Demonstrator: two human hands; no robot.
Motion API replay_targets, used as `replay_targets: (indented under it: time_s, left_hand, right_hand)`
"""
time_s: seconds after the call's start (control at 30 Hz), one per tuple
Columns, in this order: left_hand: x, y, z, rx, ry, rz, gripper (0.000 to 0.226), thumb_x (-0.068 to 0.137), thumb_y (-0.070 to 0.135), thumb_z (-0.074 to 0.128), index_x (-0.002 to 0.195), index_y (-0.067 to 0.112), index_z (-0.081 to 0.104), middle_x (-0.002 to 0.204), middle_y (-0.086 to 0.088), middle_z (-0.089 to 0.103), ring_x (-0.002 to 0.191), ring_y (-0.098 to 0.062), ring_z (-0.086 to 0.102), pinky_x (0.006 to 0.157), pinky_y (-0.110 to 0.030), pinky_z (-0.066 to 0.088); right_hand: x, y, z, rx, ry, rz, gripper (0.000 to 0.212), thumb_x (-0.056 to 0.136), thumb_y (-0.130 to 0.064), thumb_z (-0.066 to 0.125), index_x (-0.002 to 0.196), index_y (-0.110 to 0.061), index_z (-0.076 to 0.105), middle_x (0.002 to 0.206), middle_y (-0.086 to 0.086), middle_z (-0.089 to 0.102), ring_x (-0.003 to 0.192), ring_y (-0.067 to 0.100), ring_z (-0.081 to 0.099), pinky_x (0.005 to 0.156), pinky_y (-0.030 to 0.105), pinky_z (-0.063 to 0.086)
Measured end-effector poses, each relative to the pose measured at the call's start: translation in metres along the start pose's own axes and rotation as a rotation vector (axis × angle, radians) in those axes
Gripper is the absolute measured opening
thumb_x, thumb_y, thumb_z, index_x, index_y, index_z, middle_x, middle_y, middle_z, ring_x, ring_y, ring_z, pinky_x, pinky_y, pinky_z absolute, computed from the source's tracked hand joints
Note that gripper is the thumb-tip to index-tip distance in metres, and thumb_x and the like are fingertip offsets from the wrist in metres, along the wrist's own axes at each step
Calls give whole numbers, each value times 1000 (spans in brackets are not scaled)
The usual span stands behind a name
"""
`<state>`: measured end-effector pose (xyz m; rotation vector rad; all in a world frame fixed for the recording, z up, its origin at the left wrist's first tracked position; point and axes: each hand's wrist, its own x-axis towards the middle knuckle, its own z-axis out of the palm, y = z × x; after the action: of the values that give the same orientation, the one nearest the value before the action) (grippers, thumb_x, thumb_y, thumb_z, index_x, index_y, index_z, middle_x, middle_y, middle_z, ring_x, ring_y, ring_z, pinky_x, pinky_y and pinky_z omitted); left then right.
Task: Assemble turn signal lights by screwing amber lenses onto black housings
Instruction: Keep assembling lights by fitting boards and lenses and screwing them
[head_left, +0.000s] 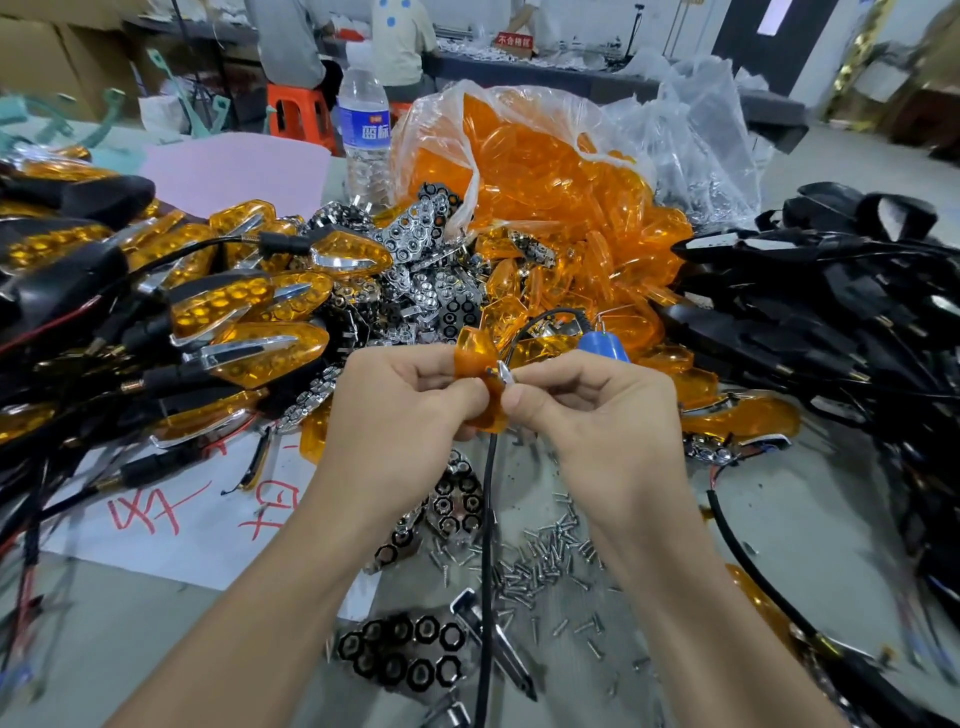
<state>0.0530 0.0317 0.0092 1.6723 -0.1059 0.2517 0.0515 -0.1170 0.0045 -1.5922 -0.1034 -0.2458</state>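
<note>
Holding: amber lens (475, 356), long axis 12-to-6, gripped in my left hand (405, 410); right hand (592, 415) pinches its 3 o'clock edge.

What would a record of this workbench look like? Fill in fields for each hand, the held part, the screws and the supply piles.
left hand: grips the amber lens from its left side
right hand: pinches the amber lens at its right edge
amber lens: held between both hands, above the table
screws: loose scatter on the table, below the hands
lens bag: clear plastic, full of amber lenses, behind the hands
finished lights: heap at left
black housings: wired heap at right
</note>
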Motion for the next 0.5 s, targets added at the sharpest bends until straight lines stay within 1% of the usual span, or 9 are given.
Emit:
replay_targets:
  time_s: [0.03, 0.1, 0.2, 0.27, 0.3, 0.4, 0.43, 0.5]
  left_hand:
    - [0, 0, 1, 1, -2, -8, 36, 87, -3, 72, 76, 30, 84, 71, 2, 78, 60, -12, 73, 55, -18, 54]
    - [0, -1, 0, -2, -12, -19, 36, 86, -5, 72, 79, 29, 84, 71, 0, 78, 62, -15, 74, 56, -19, 55]
    - [1, -2, -1, 9, -27, -15, 40, 83, -7, 72, 79, 31, 84, 69, -2, 78, 64, -23, 75, 57, -22, 57]
    - [1, -4, -1, 33, -23, -20, 40, 82, -7, 73, 78, 31, 84, 68, -2, 77, 65, -28, 74, 56, -22, 57]
    - [1, -4, -1, 41, -20, -29, 38, 82, -7, 73, 77, 30, 84, 67, -2, 77, 64, -28, 74, 54, -21, 56]
    - [0, -5, 0, 44, -13, -52, 39, 80, -6, 74, 74, 31, 84, 65, -3, 76, 59, -24, 73, 51, -19, 53]
    - [0, -5, 0, 45, -6, -57, 40, 80, -6, 74, 72, 32, 84, 65, -3, 76, 58, -23, 73, 50, -18, 53]
    - [0, -5, 2, 51, 16, -65, 44, 80, -5, 75, 69, 36, 83, 64, -3, 76, 59, -25, 73, 50, -19, 54]
  right_hand:
    - [0, 1, 0, 4, 1, 2, 28, 78, 8, 83, 71, -19, 78, 72, 2, 77, 67, 12, 72, 68, 23, 60]
    - [2, 2, -2, 15, -13, 16, 29, 78, 8, 83, 69, -19, 79, 70, 1, 77, 65, 11, 70, 65, 23, 59]
    - [5, 4, -4, 0, -47, 25, 36, 78, 8, 83, 67, -26, 81, 68, 0, 76, 63, 12, 68, 65, 25, 61]
    - [6, 6, -5, -21, -38, 19, 37, 77, 7, 83, 65, -27, 81, 68, 0, 76, 63, 12, 70, 64, 25, 61]
    - [6, 7, -5, -40, -29, 15, 36, 77, 7, 84, 65, -26, 81, 68, 1, 77, 63, 14, 71, 65, 27, 62]
    - [5, 9, -4, -113, -4, 0, 29, 77, 4, 86, 70, -24, 81, 73, 2, 78, 72, 26, 76, 73, 44, 65]
    - [4, 9, -4, -141, 0, -9, 28, 78, 3, 86, 73, -24, 81, 74, 1, 78, 74, 28, 76, 75, 47, 65]
    - [3, 9, -2, -201, 9, -29, 27, 78, 0, 87, 75, -26, 81, 73, -3, 78, 74, 27, 75, 74, 47, 63]
